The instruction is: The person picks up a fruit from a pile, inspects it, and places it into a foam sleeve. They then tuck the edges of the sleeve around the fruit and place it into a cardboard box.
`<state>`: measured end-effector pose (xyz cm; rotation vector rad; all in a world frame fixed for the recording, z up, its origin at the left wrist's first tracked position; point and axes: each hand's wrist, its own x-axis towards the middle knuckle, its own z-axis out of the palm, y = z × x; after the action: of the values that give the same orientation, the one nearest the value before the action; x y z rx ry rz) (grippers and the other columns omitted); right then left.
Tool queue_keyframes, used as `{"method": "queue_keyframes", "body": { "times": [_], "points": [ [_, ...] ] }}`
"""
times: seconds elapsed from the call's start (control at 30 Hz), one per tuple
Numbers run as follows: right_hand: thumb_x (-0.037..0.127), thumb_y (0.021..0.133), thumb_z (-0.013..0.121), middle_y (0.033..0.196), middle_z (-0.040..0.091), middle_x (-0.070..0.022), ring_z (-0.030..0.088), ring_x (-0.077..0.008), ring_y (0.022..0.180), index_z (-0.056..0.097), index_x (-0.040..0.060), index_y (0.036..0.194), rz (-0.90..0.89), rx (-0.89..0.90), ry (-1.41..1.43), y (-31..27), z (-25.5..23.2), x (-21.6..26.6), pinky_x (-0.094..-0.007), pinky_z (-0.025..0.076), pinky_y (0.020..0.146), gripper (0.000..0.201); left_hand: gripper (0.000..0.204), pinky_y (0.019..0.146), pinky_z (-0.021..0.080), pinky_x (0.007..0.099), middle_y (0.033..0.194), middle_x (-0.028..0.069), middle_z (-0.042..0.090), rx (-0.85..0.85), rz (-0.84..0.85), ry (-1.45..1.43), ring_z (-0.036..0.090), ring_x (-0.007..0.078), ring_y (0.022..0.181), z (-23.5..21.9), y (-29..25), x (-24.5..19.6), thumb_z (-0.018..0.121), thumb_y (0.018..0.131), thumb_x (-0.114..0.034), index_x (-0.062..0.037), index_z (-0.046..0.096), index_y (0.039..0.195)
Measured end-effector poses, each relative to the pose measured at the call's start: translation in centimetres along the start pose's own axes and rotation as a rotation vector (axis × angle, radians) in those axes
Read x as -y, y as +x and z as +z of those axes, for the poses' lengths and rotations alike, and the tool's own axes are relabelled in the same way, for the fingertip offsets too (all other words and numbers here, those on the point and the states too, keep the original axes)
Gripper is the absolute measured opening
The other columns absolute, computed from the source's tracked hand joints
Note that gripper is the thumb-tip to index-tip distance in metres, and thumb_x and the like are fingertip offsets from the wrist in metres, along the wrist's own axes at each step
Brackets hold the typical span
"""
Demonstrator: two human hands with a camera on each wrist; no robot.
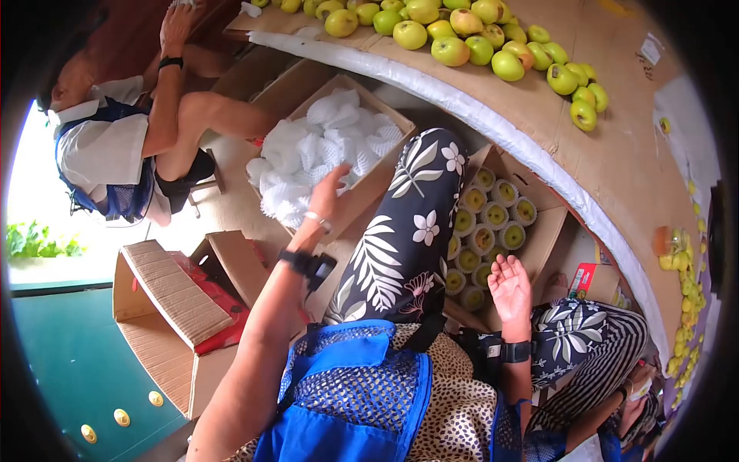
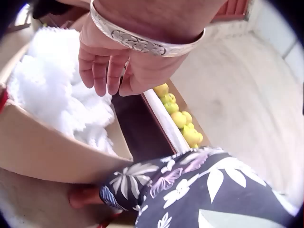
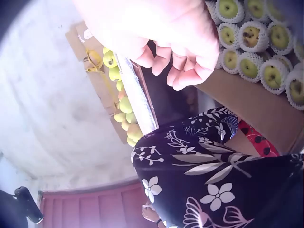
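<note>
Foam nets (image 1: 339,115) lie heaped, white and puffy, in a cardboard box (image 2: 57,147) beneath and just beyond the left fingers. The left hand (image 1: 327,199) hangs over the near side of that heap, its fingers relaxed, pointing down and slightly apart; whether the tips brush the foam I cannot tell. Wrapped apples (image 1: 493,215), each seated in a white net, stand in rows in a second box (image 1: 543,235), just past the right fingertips. The right hand (image 1: 511,291) is palm up at the near edge of those rows, fingers loosely bent. Between the two sets of fingers rises a knee in flowered trousers (image 1: 377,254). Farther out, ahead of both hands, loose apples (image 1: 450,52) are strewn over a cardboard-covered table (image 1: 596,165). Well to the left of the left fingers another person (image 1: 100,150) sits with an arm raised, and an open carton (image 1: 165,308) stands beside the left forearm.
</note>
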<state>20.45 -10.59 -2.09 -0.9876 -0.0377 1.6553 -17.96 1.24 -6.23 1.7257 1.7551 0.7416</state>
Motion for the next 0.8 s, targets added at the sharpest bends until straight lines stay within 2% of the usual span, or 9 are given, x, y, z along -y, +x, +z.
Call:
{"method": "queue_keyframes", "body": {
  "times": [0.07,0.17,0.2,0.3,0.33,0.43,0.57,0.67,0.8],
  "points": [
    [0.021,0.085,0.054,0.096,0.060,-0.0075,0.056,-0.0166,0.083,0.056,0.0090,0.094,0.006,-0.017,-0.002,0.3,-0.6,-0.3,-0.0294,0.046,0.071,0.015,0.038,0.082,0.043,0.0418,0.104,0.0182,0.056,-0.020,-0.007,0.149,0.055,0.0379,0.093,3.8,3.1,1.3,0.051,0.083,-0.021,-0.0124,0.046,0.119],
    [0.020,0.084,0.055,0.096,0.060,-0.0076,0.057,-0.0165,0.082,0.056,0.0093,0.094,-0.008,-0.064,-0.024,0.4,-1.2,-0.7,-0.0293,0.046,0.070,0.015,0.043,0.084,0.040,0.0459,0.106,0.0188,0.056,0.268,-0.258,0.294,0.052,0.0425,0.096,6.4,7.1,1.2,0.042,0.085,-0.033,-0.0137,0.043,0.124],
    [0.020,0.084,0.055,0.096,0.060,-0.0076,0.057,-0.0165,0.082,0.056,0.0093,0.094,-0.013,-0.070,-0.038,0.4,-1.3,-0.9,-0.0293,0.046,0.070,0.015,0.043,0.083,0.042,0.0437,0.106,0.0199,0.056,0.293,-0.137,0.216,0.053,0.0400,0.095,6.5,7.4,1.3,0.037,0.085,-0.038,-0.0116,0.048,0.118],
    [0.019,0.083,0.055,0.096,0.060,-0.0082,0.057,-0.0166,0.083,0.056,0.0090,0.095,-0.017,-0.076,-0.056,0.5,-1.5,-0.9,-0.0287,0.046,0.069,0.015,0.039,0.083,0.042,0.0452,0.107,0.0163,0.057,0.150,-0.378,0.410,0.053,0.0340,0.100,7.1,8.2,0.8,0.039,0.084,-0.042,-0.0160,0.054,0.109],
    [0.018,0.084,0.055,0.097,0.060,-0.0084,0.057,-0.0168,0.083,0.056,0.0089,0.095,-0.016,-0.074,-0.064,0.5,-1.4,-0.9,-0.0286,0.046,0.069,0.015,0.033,0.080,0.043,0.0408,0.104,0.0148,0.058,0.100,-0.451,0.392,0.055,0.0326,0.095,6.3,7.8,-0.2,0.049,0.080,-0.037,-0.0120,0.056,0.100],
    [0.018,0.084,0.055,0.098,0.059,-0.0091,0.057,-0.0172,0.085,0.055,0.0085,0.096,-0.021,-0.053,-0.072,0.3,-1.3,-1.0,-0.0282,0.046,0.069,0.015,0.031,0.076,0.044,0.0388,0.095,0.0142,0.059,-0.323,-0.097,0.190,0.056,0.0334,0.087,4.4,5.4,-1.4,0.061,0.073,-0.030,-0.0089,0.055,0.094],
    [0.018,0.084,0.054,0.099,0.059,-0.0094,0.056,-0.0173,0.084,0.055,0.0091,0.096,-0.038,0.000,-0.079,0.4,-0.6,-1.1,-0.0283,0.045,0.070,0.015,0.030,0.070,0.043,0.0339,0.076,0.0111,0.055,-0.475,-0.099,0.008,0.054,0.0256,0.075,1.1,3.0,-3.8,0.070,0.066,-0.021,-0.0079,0.052,0.087],
    [0.017,0.084,0.054,0.099,0.059,-0.0092,0.056,-0.0169,0.083,0.055,0.0094,0.096,-0.043,0.021,-0.107,0.1,0.5,-0.8,-0.0278,0.045,0.071,0.014,0.026,0.067,0.041,0.0287,0.074,0.0055,0.052,-0.424,-0.051,-0.128,0.052,0.0158,0.073,-1.3,1.7,-4.5,0.067,0.068,-0.016,-0.0062,0.050,0.085],
    [0.015,0.084,0.053,0.098,0.059,-0.0082,0.056,-0.0159,0.083,0.055,0.0094,0.097,-0.169,0.015,-0.261,-0.1,2.2,-0.6,-0.0265,0.045,0.071,0.015,0.022,0.067,0.039,0.0218,0.081,0.0003,0.051,-0.014,0.075,-0.727,0.046,0.0073,0.075,-4.5,-0.8,-13.0,0.061,0.073,-0.006,-0.0018,0.048,0.091]
  ]
}}
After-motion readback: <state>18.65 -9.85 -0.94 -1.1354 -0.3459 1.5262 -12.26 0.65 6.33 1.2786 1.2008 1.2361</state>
